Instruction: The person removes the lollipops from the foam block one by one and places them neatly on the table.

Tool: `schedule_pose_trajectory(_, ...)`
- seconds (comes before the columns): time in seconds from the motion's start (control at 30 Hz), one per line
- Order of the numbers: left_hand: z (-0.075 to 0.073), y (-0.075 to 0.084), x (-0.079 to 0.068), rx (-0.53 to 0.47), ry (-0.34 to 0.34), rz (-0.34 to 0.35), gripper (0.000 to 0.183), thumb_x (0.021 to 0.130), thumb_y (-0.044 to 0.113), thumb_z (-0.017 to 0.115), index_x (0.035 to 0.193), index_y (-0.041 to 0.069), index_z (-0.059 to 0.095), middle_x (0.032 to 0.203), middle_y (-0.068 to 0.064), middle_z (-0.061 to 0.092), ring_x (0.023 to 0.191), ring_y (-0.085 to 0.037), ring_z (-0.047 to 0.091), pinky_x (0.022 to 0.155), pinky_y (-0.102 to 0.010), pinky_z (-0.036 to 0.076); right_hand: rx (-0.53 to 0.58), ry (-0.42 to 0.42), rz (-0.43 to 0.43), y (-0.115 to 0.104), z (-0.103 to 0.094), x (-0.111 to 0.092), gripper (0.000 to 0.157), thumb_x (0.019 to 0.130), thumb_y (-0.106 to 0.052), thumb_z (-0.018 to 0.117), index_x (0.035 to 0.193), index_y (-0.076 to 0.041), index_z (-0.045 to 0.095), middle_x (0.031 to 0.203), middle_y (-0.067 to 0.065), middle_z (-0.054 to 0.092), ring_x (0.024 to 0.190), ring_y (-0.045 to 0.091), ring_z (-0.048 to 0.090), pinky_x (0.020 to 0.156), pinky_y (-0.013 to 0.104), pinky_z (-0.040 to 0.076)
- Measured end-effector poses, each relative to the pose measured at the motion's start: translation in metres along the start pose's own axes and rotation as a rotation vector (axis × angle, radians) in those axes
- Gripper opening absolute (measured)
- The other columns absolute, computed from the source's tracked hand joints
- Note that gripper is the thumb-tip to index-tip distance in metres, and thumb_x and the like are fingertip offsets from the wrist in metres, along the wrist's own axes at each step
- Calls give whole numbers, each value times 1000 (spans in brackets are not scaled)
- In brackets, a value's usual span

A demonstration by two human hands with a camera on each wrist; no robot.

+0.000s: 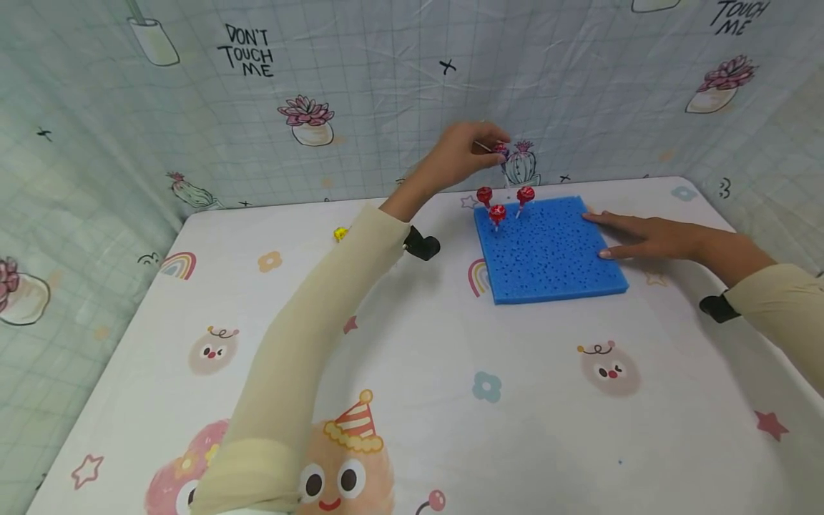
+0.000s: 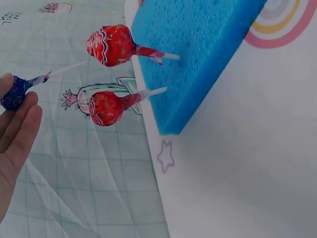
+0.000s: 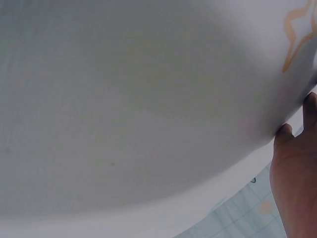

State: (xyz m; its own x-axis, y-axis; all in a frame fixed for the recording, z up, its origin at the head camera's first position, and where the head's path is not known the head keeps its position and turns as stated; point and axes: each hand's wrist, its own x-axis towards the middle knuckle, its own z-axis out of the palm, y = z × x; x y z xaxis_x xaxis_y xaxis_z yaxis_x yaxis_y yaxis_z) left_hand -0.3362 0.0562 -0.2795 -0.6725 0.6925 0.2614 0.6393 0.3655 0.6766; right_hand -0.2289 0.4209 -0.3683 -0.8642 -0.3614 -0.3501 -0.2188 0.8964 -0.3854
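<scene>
Over the far left corner of a blue foam block (image 1: 553, 250), my left hand (image 1: 465, 151) pinches a blue-wrapped lollipop (image 2: 17, 93) by its candy head. In the left wrist view its white stick points away from the hand toward the block, clear of the foam. Three red-wrapped lollipops stand with their sticks in the block's far left part: one at the back left (image 1: 484, 195), one nearer (image 1: 497, 214) and one to the right (image 1: 526, 194). Along the block's right edge, my right hand (image 1: 650, 236) rests with extended fingers touching it.
A small yellow-wrapped thing (image 1: 340, 234) lies on the white printed table (image 1: 412, 343), partly hidden by the left sleeve. Behind the table's far edge hangs a patterned cloth (image 1: 386, 93). Black straps (image 1: 421, 244) are on both wrists.
</scene>
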Motion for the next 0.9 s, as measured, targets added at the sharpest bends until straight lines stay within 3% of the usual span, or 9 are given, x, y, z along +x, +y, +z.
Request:
schedule_pose_trajectory(0.1, -1, 2, -8, -39, 43, 22, 31, 101, 13, 65, 130, 3, 67, 128, -8, 68, 117, -15, 65, 97, -18, 51, -11, 1, -5, 0, 1, 1, 84, 99, -44, 62, 165, -27, 13, 166, 28, 11, 148, 57, 14, 106, 82, 18)
schedule_pose_trajectory(0.37, -9, 1, -37, -179, 99, -84, 35, 96, 12, 72, 130, 6, 68, 131, -4, 64, 113, -17, 68, 94, -22, 55, -4, -3, 6, 2, 3, 5, 85, 99, -46, 62, 165, -27, 13, 166, 28, 9, 148, 57, 12, 107, 82, 16)
schedule_pose_trajectory(0.53, -18, -6, -63, -226, 153, -63, 35, 94, 10, 73, 129, 6, 69, 129, -5, 65, 108, -18, 70, 93, -26, 57, -17, -5, 26, 1, 2, 5, 86, 99, -48, 62, 165, -26, 12, 166, 29, 8, 147, 59, 12, 106, 83, 15)
schedule_pose_trajectory(0.7, -29, -8, -86, -187, 174, -66, 35, 96, 12, 72, 130, 7, 68, 128, -5, 67, 105, -18, 71, 92, -26, 57, -4, -1, 19, 0, 2, 3, 86, 98, -47, 62, 165, -24, 12, 165, 30, 8, 148, 58, 10, 107, 83, 13)
schedule_pose_trajectory(0.9, -38, -8, -114, -81, 133, -115, 38, 97, 17, 71, 133, 7, 65, 127, -5, 68, 107, -16, 69, 94, -27, 56, 6, 3, 11, 0, 2, 3, 86, 99, -46, 63, 165, -24, 12, 166, 29, 9, 148, 58, 9, 107, 83, 12)
